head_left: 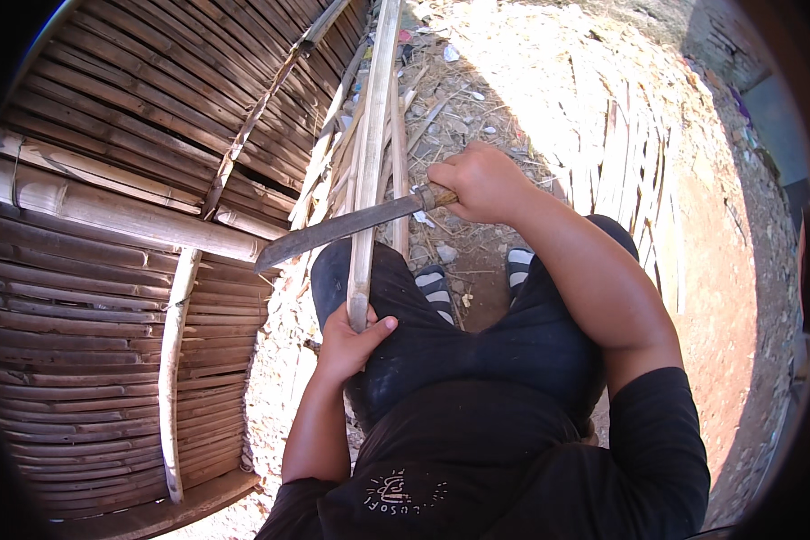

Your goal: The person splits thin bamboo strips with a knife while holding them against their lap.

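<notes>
Basically, our L hand (349, 346) is wrapped round the near end of the bamboo strip (361, 270), which runs out over our L thigh (391, 310), & our R hand (486, 183) is fisted on the machete (333, 232), blade crossing the strip. Prob. best we keep the edge low-angled, stroke away from the L hand, & brace the strip vs. the thigh.

We make out pale lettering (412, 509) around a small emblem (393, 490) on the black shirt (477, 432) at the near edge.
</notes>
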The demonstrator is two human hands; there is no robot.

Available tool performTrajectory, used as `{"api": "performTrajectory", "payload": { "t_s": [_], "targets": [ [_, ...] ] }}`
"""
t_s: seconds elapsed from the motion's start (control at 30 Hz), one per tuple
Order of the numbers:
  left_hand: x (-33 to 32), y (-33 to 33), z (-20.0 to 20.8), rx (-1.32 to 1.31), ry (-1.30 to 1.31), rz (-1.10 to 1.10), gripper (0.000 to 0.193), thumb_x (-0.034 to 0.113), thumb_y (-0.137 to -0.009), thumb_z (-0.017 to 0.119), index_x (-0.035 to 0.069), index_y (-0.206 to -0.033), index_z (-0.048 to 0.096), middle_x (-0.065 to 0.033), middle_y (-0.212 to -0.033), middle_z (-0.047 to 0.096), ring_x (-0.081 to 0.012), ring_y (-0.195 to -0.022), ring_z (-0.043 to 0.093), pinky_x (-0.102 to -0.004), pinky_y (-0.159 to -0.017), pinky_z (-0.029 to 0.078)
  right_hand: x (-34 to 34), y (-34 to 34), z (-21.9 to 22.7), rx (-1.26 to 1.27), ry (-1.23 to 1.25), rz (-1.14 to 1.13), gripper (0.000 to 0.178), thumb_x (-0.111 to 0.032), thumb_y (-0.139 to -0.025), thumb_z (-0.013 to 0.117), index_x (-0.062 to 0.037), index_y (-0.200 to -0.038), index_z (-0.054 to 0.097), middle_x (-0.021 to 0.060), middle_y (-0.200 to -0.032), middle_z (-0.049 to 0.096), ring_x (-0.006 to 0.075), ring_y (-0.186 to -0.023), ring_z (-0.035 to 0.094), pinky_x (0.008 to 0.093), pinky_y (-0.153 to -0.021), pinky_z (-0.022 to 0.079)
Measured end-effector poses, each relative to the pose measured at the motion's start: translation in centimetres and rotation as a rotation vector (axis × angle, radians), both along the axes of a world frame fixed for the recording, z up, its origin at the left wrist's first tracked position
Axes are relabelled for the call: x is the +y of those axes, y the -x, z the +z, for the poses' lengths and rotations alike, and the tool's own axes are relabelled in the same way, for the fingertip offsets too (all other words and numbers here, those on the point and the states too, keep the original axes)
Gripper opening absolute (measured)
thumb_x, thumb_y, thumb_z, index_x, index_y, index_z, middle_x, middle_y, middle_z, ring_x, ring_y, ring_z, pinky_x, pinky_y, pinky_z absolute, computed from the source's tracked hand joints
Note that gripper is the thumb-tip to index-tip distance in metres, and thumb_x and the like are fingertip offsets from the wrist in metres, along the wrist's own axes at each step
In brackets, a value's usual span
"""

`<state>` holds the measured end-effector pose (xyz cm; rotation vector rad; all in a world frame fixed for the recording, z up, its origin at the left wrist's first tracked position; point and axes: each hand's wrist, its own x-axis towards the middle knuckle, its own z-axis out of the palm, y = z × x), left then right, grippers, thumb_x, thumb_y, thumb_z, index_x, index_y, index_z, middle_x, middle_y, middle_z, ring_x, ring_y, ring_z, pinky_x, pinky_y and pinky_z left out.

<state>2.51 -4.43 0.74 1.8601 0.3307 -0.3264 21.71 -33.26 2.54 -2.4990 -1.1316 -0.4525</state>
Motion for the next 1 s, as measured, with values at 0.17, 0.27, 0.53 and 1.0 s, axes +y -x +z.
{"api": "performTrajectory", "payload": {
  "t_s": [0.17,0.27,0.53,1.0],
  "targets": [
    [-0.3,0.2,-0.2,-0.091,-0.065,-0.033,0.037,0.025,-0.084,0.091,0.009,-0.088,0.058,0.0052,-0.071,0.055,-0.0047,-0.064,0.049,-0.0233,-0.057,0.041,0.3,0.2,0.8,-0.044,0.031,0.088,0.028,-0.019,-0.072,0.078,-0.0112,-0.096,0.066,0.0096,-0.08,0.07,0.0365,-0.079,0.069,0.0479,-0.075,0.052],
    [-0.6,0.1,0.2,-0.074,-0.07,-0.034,0.037,0.024,-0.083,0.092,0.009,-0.087,0.058,0.0056,-0.071,0.055,-0.0047,-0.064,0.049,-0.0234,-0.058,0.041,-1.8,-1.0,0.6,0.021,-0.124,-0.041,0.03,-0.015,-0.068,0.079,-0.0091,-0.093,0.063,0.0119,-0.078,0.067,0.0375,-0.078,0.068,0.05,-0.074,0.052],
    [-0.7,0.1,-0.2,-0.103,-0.065,-0.027,0.037,0.024,-0.083,0.091,0.01,-0.087,0.057,0.0058,-0.07,0.055,-0.0045,-0.061,0.048,-0.0236,-0.056,0.04,-1.9,-0.3,0.9,-0.006,-0.06,-0.14,0.026,-0.016,-0.071,0.076,-0.0091,-0.092,0.063,0.0117,-0.081,0.069,0.037,-0.081,0.069,0.0498,-0.075,0.053],
    [-1.0,-0.1,0.2,-0.072,-0.157,-0.052,0.04,0.028,-0.082,0.092,0.008,-0.089,0.059,0.0045,-0.071,0.056,-0.0058,-0.064,0.051,-0.0247,-0.059,0.043,-3.0,-0.9,1.3,0.098,-0.077,-0.192,0.026,-0.016,-0.072,0.077,-0.008,-0.091,0.062,0.0136,-0.078,0.067,0.0402,-0.079,0.068,0.0515,-0.071,0.053]
  ]
}}
